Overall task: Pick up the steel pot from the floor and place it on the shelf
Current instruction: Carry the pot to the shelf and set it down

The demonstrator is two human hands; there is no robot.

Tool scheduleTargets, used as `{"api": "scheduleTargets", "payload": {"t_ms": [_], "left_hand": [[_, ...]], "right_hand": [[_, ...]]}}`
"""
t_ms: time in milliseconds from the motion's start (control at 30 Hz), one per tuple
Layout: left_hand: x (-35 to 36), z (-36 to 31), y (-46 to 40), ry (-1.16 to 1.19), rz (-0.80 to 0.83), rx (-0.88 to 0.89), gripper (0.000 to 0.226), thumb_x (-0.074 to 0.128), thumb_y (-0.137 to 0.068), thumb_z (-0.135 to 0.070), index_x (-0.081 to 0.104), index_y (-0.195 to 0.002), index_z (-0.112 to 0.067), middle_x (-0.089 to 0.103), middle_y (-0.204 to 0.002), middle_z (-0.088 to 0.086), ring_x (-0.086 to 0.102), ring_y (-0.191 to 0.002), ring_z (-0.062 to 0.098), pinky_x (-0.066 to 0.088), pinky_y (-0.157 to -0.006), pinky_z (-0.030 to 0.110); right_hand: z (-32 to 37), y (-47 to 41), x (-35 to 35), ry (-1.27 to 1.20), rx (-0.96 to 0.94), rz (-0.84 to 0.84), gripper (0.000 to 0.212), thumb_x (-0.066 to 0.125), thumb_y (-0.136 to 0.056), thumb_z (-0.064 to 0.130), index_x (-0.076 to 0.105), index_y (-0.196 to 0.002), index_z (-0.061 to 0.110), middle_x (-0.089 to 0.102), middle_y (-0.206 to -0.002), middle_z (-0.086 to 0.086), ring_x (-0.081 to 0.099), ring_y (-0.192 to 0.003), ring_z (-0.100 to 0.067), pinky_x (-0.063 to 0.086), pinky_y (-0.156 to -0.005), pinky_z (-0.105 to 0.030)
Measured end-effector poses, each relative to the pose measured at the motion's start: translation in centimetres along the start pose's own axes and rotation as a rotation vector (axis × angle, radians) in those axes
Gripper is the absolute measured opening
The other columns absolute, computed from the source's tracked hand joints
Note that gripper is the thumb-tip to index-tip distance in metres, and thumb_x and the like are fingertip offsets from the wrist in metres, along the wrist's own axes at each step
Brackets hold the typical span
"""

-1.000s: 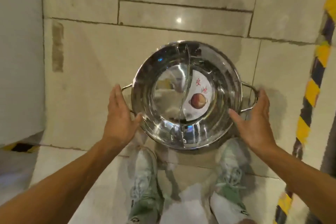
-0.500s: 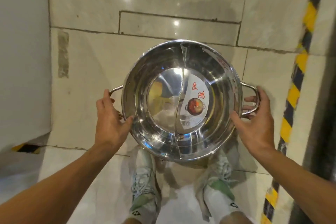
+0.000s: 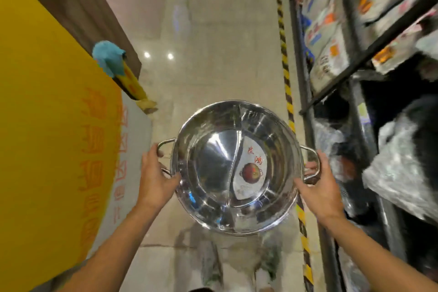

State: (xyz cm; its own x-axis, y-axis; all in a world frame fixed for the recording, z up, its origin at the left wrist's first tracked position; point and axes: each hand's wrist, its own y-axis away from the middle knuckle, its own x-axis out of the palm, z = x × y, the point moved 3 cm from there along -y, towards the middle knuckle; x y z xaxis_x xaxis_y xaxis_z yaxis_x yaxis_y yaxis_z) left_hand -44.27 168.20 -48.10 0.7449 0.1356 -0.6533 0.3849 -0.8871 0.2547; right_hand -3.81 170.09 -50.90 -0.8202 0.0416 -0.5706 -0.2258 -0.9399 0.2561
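Observation:
The steel pot [image 3: 213, 168] is wide and shiny, split by a curved divider, with a white label showing a red pot in its right half. It hangs in the air above the floor, held level between both hands. My left hand [image 3: 154, 173] grips its left loop handle and rim. My right hand [image 3: 318, 182] grips its right loop handle. The dark metal shelf [image 3: 305, 73] stands to the right, its levels packed with wrapped goods.
A yellow-and-black striped line [image 3: 285, 71] runs along the floor beside the shelf. A big yellow and white panel with orange characters [image 3: 59, 149] fills the left side. A blue cloth on a yellow object [image 3: 109, 57] sits behind it. Pale tiled floor [image 3: 213, 54] stretches ahead.
Both hands closed on the pot's handles and lifted it off the floor. The view swung up from the tiles to the aisle, with the shelf now at right.

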Motion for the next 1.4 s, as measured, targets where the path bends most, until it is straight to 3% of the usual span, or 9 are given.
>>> {"api": "scheduleTargets", "payload": {"t_ms": [167, 333, 433, 600, 767, 900, 1033, 1233, 1400], "left_hand": [[-11.0, -6.9, 6.1, 0.027, 0.045, 0.091, 0.09, 0.088, -0.065, -0.026, 0.038, -0.14, -0.023, 0.045, -0.112, 0.002, 0.048, -0.101, 0.021, 0.042, -0.077, 0.03], [-16.0, -7.3, 13.6, 0.086, 0.14, 0.221, 0.084, 0.087, -0.066, -0.028, 0.041, -0.137, -0.029, 0.045, -0.108, 0.0, 0.049, -0.097, 0.02, 0.044, -0.075, 0.032], [-16.7, -6.9, 17.1, 0.056, 0.164, 0.306, 0.081, 0.086, -0.066, -0.027, 0.042, -0.134, -0.03, 0.046, -0.105, -0.002, 0.052, -0.092, 0.02, 0.043, -0.071, 0.027], [-16.5, -6.5, 23.8, -0.006, 0.197, 0.404, 0.09, 0.084, -0.067, -0.042, 0.035, -0.142, -0.031, 0.042, -0.106, -0.01, 0.045, -0.096, -0.004, 0.039, -0.07, 0.016], [-16.3, -5.5, 30.8, -0.133, 0.279, 0.531, 0.103, 0.085, -0.068, -0.043, 0.023, -0.15, -0.032, 0.041, -0.109, -0.009, 0.049, -0.091, 0.004, 0.042, -0.071, 0.017], [-15.2, -4.8, 37.4, -0.17, 0.409, 0.65, 0.102, 0.083, -0.072, -0.036, 0.021, -0.152, -0.027, 0.04, -0.111, -0.004, 0.049, -0.09, 0.007, 0.047, -0.079, 0.027], [-13.2, -4.1, 43.0, -0.175, 0.521, 0.791, 0.101, 0.088, -0.068, -0.024, 0.03, -0.15, -0.016, 0.046, -0.111, 0.007, 0.051, -0.09, 0.018, 0.041, -0.077, 0.026], [-8.5, -1.9, 50.1, -0.159, 0.796, 0.915, 0.103, 0.084, -0.064, -0.043, 0.033, -0.148, -0.015, 0.045, -0.101, 0.002, 0.048, -0.083, 0.01, 0.039, -0.069, 0.025], [-5.9, 1.6, 55.8, -0.207, 1.024, 1.005, 0.103, 0.088, -0.065, -0.037, 0.033, -0.149, -0.012, 0.045, -0.102, 0.003, 0.048, -0.088, 0.003, 0.038, -0.069, 0.018]], "right_hand": [[11.1, 9.6, -7.5, 0.023, -0.071, -0.069, 0.09, 0.083, -0.077, 0.036, 0.032, -0.151, 0.035, 0.057, -0.1, 0.016, 0.056, -0.089, 0.01, 0.044, -0.068, -0.011], [12.7, 19.8, -12.4, 0.036, -0.089, -0.1, 0.092, 0.082, -0.073, 0.033, 0.032, -0.15, 0.04, 0.057, -0.096, 0.016, 0.059, -0.087, -0.002, 0.052, -0.075, -0.029], [10.8, 25.1, -13.9, 0.041, -0.088, -0.124, 0.094, 0.084, -0.073, 0.028, 0.032, -0.15, 0.042, 0.06, -0.092, 0.01, 0.061, -0.082, -0.007, 0.053, -0.075, -0.03], [6.6, 34.6, -15.6, 0.043, -0.042, -0.233, 0.091, 0.083, -0.075, 0.028, 0.033, -0.151, 0.036, 0.06, -0.095, 0.01, 0.06, -0.083, -0.005, 0.054, -0.077, -0.034], [1.1, 46.3, -16.4, 0.021, 0.03, -0.337, 0.095, 0.086, -0.073, 0.031, 0.034, -0.153, 0.028, 0.058, -0.103, 0.008, 0.056, -0.093, -0.01, 0.046, -0.082, -0.029], [-3.5, 56.5, -17.1, -0.017, 0.173, -0.432, 0.098, 0.087, -0.071, 0.028, 0.035, -0.154, 0.028, 0.062, -0.108, 0.003, 0.062, -0.101, -0.018, 0.049, -0.086, -0.031], [-7.4, 66.6, -17.3, -0.078, 0.285, -0.498, 0.098, 0.084, -0.071, 0.035, 0.032, -0.154, 0.033, 0.062, -0.111, 0.004, 0.062, -0.101, -0.016, 0.053, -0.09, -0.039], [-11.2, 82.0, -16.2, -0.036, 0.486, -0.682, 0.099, 0.079, -0.072, 0.051, 0.027, -0.154, 0.033, 0.055, -0.107, 0.016, 0.06, -0.09, 0.005, 0.046, -0.068, -0.012], [-12.2, 93.6, -12.4, 0.021, 0.692, -0.744, 0.099, 0.076, -0.073, 0.055, 0.025, -0.155, 0.033, 0.055, -0.116, 0.017, 0.06, -0.097, -0.007, 0.051, -0.08, -0.03]]}}
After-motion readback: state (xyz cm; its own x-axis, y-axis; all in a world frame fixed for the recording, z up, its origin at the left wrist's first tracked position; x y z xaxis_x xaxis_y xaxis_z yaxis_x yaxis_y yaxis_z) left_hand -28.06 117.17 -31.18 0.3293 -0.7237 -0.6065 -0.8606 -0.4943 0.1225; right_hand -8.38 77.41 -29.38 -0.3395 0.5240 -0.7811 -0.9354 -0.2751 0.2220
